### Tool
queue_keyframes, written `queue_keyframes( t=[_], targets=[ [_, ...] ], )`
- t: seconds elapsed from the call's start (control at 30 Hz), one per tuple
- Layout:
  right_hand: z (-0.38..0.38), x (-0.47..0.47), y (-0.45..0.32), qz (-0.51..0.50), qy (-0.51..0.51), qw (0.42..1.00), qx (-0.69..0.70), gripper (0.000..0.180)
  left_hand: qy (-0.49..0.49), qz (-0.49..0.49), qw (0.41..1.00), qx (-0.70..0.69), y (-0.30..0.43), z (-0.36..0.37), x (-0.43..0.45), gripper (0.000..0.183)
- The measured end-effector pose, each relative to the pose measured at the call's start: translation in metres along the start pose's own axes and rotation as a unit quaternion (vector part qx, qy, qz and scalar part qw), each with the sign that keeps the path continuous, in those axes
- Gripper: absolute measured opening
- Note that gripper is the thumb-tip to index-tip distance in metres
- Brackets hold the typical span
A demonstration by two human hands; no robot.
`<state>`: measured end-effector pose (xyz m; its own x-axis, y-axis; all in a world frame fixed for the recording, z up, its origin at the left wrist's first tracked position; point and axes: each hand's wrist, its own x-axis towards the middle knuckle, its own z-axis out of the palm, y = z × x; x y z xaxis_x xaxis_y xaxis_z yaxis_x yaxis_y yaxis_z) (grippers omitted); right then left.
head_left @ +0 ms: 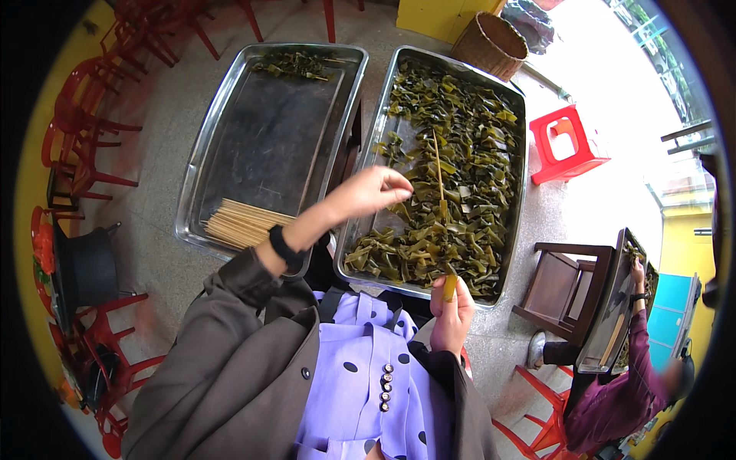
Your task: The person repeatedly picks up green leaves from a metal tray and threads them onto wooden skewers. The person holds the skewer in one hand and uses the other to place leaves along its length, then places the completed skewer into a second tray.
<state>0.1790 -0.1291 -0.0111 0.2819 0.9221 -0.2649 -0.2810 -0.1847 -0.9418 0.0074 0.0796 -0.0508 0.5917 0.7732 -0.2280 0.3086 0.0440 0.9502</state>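
Observation:
My right hand [451, 313] grips the near end of a thin bamboo skewer [439, 167]. A folded green kelp piece [449, 286] is at its fingers, and another kelp piece [443, 211] sits farther up the stick. The skewer points away from me over a metal tray [376, 129] spread with cut kelp strips [477, 172]. Above that tray's left side is my left hand [374, 192], slightly blurred, with curled fingers and the thumb near the fingertips. Nothing shows in it, but whether the tips touch is unclear. A black band circles its wrist.
Left of the kelp stands a second metal tray [259, 144], with bare bamboo skewers [244, 221] at its near end and loaded kelp skewers [293, 65] at its far end. A red stool [566, 144], woven basket [491, 46] and wooden stool [566, 287] surround them. Another person [627, 391] works at right.

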Motion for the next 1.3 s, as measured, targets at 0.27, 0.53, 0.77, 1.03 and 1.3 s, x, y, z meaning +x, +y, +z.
queue_keyframes(
  t=[0.27,0.53,0.77,1.03,1.3],
  targets=[
    [-0.009,-0.004,0.001,-0.002,0.002,1.000,0.019,0.020,0.209,0.138,0.861,0.442,-0.043,-0.032,0.105,0.015],
    [-0.012,-0.005,0.000,-0.002,0.013,1.000,0.016,0.020,0.253,-0.032,0.803,0.538,-0.078,0.007,0.140,0.025],
    [-0.014,-0.005,0.001,-0.006,0.017,1.000,0.013,0.020,0.277,0.003,0.840,0.466,-0.079,0.010,0.134,0.016],
    [-0.014,-0.005,0.003,-0.008,0.020,1.000,0.001,0.020,0.222,0.069,0.972,0.019,-0.010,0.006,0.069,0.025],
    [-0.011,-0.014,0.003,-0.032,0.034,0.998,-0.045,0.020,0.150,0.067,0.949,-0.268,0.067,0.003,-0.014,0.018]
  ],
)
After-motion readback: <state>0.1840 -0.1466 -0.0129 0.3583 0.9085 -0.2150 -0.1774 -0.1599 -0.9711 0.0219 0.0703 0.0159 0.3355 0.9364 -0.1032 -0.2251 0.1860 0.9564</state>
